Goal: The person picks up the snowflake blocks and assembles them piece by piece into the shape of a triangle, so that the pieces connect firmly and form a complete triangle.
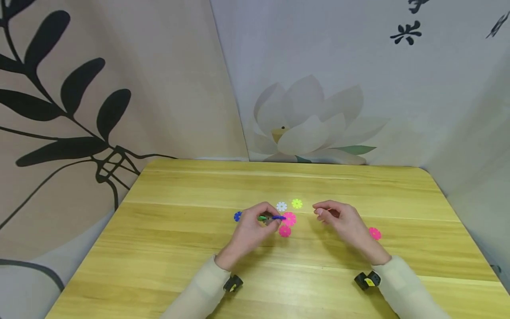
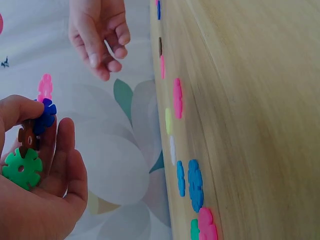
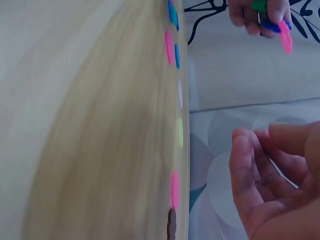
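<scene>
Near the middle of the head view, the left hand (image 1: pixel 255 226) has its grip closed round a small cluster of snowflake discs (image 2: pixel 31 145), a green, a brown, a blue and a pink one joined in a row; the cluster's long axis runs sideways, its blue and pink end pointing right toward the right hand (image 1: pixel 342 221); that hand hovers just right of centre, its grip loosely curled and holding nothing that the pictures show; the two hands are near but apart, with the cluster between them and the left hand alone touching it; loose discs lie flat on the surface (image 1: pixel 179 248); a pink disc (image 1: pixel 284 231) just below the cluster, a white disc (image 1: pixel 281 206) and a yellow-green disc (image 1: pixel 296 204) above it, a blue disc (image 1: pixel 237 216) left of the left hand, another pink disc (image 1: pixel 374 233) right of the right hand; the surface is pale yellow wood; behind it hang printed backdrops, dark leaves at upper left, a pale lotus at centre.
</scene>
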`<state>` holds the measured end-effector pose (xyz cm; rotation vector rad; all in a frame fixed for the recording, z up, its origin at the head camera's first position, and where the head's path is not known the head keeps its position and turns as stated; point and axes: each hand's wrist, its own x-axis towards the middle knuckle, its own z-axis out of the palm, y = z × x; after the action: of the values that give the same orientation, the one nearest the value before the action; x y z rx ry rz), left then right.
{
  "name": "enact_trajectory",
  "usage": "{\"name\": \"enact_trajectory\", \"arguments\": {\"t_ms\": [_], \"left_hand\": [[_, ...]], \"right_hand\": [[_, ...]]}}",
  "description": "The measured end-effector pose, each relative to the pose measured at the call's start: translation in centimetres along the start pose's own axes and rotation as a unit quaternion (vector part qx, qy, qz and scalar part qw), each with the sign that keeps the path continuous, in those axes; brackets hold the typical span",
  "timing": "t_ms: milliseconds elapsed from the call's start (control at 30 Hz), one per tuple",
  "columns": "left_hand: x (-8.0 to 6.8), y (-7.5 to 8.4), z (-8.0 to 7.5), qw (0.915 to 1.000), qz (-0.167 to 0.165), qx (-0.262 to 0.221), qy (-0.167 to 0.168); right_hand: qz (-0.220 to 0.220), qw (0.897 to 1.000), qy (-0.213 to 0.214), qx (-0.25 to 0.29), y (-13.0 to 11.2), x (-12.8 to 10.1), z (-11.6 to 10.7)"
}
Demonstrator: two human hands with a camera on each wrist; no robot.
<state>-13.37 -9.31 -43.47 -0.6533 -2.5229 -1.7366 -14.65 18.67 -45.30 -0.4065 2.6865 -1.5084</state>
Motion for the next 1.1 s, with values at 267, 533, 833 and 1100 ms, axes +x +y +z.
{"name": "enact_trajectory", "arguments": {"t_ms": [267,533,833,1100], "left_hand": [[0.1,-0.1,-0.3,0.9999,-0.003,0.005,0.008],[0.1,-0.1,-0.7,0.9999,-0.005,0.003,0.011],[0.0,-0.2,-0.8,0.9999,-0.003,0.001,0.011],[0.0,-0.1,-0.8,0.9999,-0.002,-0.01,0.011]], "right_hand": [[0.009,0.998,0.009,-0.055,0.3,0.2,-1.7],[-0.013,0.994,-0.007,-0.109,1.2,0.8,-2.9],[-0.035,0.985,-0.04,-0.162,2.1,1.5,-4.0],[-0.034,0.974,-0.1,-0.2,2.7,1.8,-5.2]]}}
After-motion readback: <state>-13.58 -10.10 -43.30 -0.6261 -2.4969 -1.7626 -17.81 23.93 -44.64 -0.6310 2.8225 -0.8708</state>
